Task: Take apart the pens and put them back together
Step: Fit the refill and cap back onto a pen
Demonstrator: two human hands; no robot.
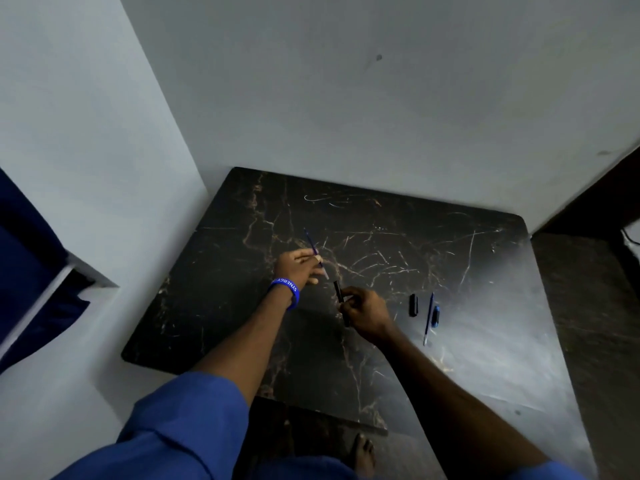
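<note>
Above the middle of a black marble-patterned table (381, 237), my left hand (298, 266) pinches a thin blue ink refill (313, 249) that points up and away. My right hand (363, 313) grips a black pen barrel (337, 291), its upper end a short gap below the refill's lower tip. To the right on the table lie a black pen cap (413, 305), a second thin blue refill (428, 318) and a small blue pen piece (436, 316).
White walls (346, 98) close in the table at the back and left. A dark blue curtain (27, 271) hangs at the far left. Dark floor (588, 306) runs along the table's right side. My bare foot (363, 455) shows below the table's near edge.
</note>
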